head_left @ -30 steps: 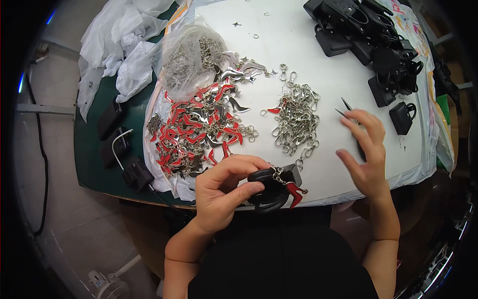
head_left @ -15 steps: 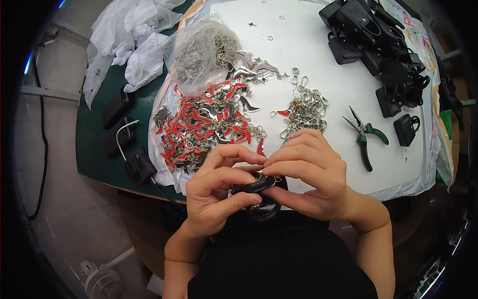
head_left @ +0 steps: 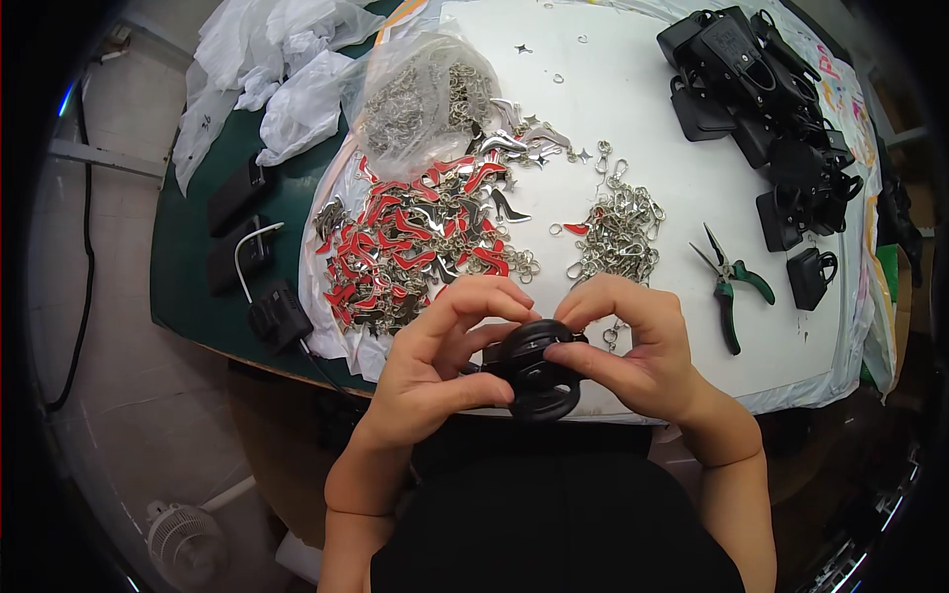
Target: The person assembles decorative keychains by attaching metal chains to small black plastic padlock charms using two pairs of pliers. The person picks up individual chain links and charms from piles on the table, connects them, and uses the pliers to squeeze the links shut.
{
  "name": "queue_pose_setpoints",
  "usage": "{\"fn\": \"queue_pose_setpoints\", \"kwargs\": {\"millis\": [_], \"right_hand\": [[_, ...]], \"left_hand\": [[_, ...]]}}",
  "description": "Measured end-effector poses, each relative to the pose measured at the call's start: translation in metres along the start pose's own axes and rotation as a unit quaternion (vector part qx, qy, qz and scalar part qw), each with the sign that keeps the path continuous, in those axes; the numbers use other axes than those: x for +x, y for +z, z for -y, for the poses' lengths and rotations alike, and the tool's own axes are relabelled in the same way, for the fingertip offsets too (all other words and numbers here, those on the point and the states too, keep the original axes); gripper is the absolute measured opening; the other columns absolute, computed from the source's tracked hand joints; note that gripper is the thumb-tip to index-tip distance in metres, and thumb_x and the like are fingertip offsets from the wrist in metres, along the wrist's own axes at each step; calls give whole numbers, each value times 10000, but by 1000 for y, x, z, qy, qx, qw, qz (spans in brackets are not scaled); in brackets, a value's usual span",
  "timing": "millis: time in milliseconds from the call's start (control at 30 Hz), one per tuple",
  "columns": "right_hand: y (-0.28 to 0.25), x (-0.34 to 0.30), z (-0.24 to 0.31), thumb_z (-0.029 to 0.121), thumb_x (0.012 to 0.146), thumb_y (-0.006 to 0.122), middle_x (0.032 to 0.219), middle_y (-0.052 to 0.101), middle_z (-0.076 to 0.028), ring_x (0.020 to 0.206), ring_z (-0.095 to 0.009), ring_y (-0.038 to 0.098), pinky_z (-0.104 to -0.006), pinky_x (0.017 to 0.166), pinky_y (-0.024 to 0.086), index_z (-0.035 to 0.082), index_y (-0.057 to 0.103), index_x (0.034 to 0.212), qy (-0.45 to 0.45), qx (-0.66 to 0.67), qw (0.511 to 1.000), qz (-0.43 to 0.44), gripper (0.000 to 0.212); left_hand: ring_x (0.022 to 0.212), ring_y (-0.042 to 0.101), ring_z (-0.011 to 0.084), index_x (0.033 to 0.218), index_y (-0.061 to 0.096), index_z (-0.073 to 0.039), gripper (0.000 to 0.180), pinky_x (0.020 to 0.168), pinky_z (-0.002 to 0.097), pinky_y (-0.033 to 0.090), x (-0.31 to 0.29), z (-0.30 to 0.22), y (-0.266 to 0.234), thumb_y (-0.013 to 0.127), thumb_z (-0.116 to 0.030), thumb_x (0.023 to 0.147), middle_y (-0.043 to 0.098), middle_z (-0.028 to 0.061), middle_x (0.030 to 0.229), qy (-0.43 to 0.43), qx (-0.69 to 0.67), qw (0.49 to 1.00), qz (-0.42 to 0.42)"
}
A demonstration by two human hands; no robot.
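Both hands hold a small black bag (head_left: 534, 381) with rounded loop handles at the table's near edge. My left hand (head_left: 435, 361) pinches its left side between thumb and fingers. On the other side, my right hand (head_left: 638, 341) has its thumb pressed on the handles and its fingertips at the top. The fingers partly hide the bag's body. Just beyond my left hand lies a heap of red, black and silver high-heel shoe charms (head_left: 400, 242). Silver clasps and rings (head_left: 628, 232) form a pile beyond my right hand.
Green-handled pliers (head_left: 727, 282) lie open at right. Several small black bags (head_left: 741, 89) are stacked at the far right. A clear plastic bag (head_left: 425, 109) of metal chain parts sits behind the charms. White plastic bags (head_left: 297, 99) and black devices (head_left: 237, 257) occupy the green tabletop at left.
The black bag has been turned so its handles face up toward me. My right thumb has moved onto them. The metal ring and red charm near my fingertips no longer show.
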State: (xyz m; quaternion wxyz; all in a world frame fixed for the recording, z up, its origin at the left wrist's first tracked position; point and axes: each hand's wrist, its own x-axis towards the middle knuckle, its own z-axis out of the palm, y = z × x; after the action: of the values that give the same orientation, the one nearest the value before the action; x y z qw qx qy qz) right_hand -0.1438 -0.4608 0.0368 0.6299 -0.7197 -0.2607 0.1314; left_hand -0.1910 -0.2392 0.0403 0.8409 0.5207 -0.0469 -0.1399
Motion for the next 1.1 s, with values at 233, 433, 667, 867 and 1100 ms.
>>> {"fn": "queue_pose_setpoints", "kwargs": {"millis": [233,433,667,867,1100], "right_hand": [[7,-4,-26,-41,754,798,988,686,-145,928,-230,654,-349,829,514,-5,655,940,-83,194,972,-102,238],[0,-2,-29,19,721,841,1029,684,-138,982,-250,635,-370,875,489,12,671,972,-115,86,986,-85,303],[-4,0,-10,80,698,865,1040,679,-140,987,-248,625,-355,867,483,13,678,1016,-106,68,992,-16,375],[-45,3,-28,7,766,764,1007,687,-122,949,-217,634,-330,870,476,-12,689,1008,-12,-39,995,-90,254],[-80,68,-63,72,851,676,944,698,-87,879,-205,640,-329,809,488,10,713,940,21,-291,949,-122,114]], "left_hand": [[1050,679,305,1077,673,-5,477,919,402,527,2,0,5,860,-6,638,701,159,1108,177,320,930,-35],[1054,678,334,1048,691,0,473,898,404,541,-6,-7,10,801,64,592,706,163,1086,271,445,851,-68],[1047,683,343,1015,701,8,436,888,413,544,-25,-19,2,796,52,591,715,165,1066,244,421,871,-70],[896,723,374,874,728,59,406,813,425,559,-106,-53,-87,859,-139,545,736,206,900,127,315,940,-7],[1002,706,327,897,756,24,413,965,434,503,-253,-81,-178,890,-78,520,749,165,946,-217,343,912,-66]]}}
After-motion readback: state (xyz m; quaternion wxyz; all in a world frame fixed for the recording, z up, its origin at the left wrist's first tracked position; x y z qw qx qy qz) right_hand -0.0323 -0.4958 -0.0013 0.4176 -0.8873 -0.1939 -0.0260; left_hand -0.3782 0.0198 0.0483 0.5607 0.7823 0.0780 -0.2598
